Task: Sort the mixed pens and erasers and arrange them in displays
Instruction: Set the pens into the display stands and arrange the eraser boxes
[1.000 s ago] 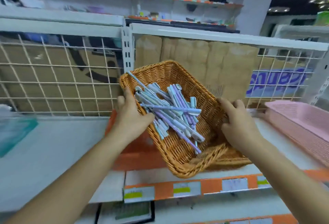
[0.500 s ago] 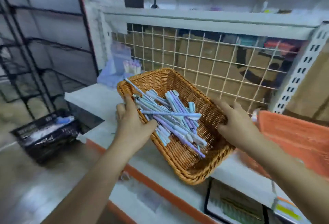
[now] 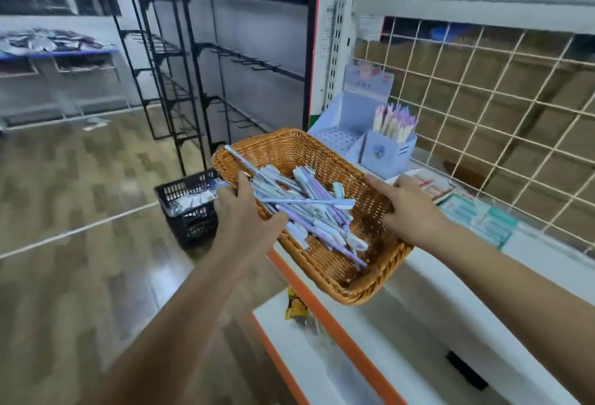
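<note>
While both hands hold it, the wicker basket (image 3: 325, 263) hangs over the front edge of the white shelf (image 3: 450, 295), tilted, with its near right corner lowest. Its long axis runs from the far left corner to the near right corner.

The pens (image 3: 309, 214) lie heaped inside the basket, most of them parallel to that long axis. One pale blue pen (image 3: 306, 201) lies crosswise on top of the heap, pointing towards the basket's right rim. One long thin pen (image 3: 240, 158) projects over the far left rim.

Surroundings, referred to the basket:
- Just beyond the far right rim: a lilac display box (image 3: 386, 153) holding upright pens (image 3: 394, 121).
- Right of the basket: flat packets (image 3: 479, 217) on the shelf, with the wire grid panel (image 3: 483, 108) behind them.
- Left of the basket, on the floor: a black crate (image 3: 190, 208), partly hidden by the left hand.
- Beyond the crate: black racks (image 3: 225, 50).
- Below the near corner: a yellow packet (image 3: 296, 306) on the lower shelf.

Grip:
- The left hand (image 3: 248, 214) clamps the left rim, thumb inside across the pens, fingers outside the wall.
- The right hand (image 3: 409, 211) clamps the right rim, with its fingers (image 3: 381, 185) curled over the edge.
</note>
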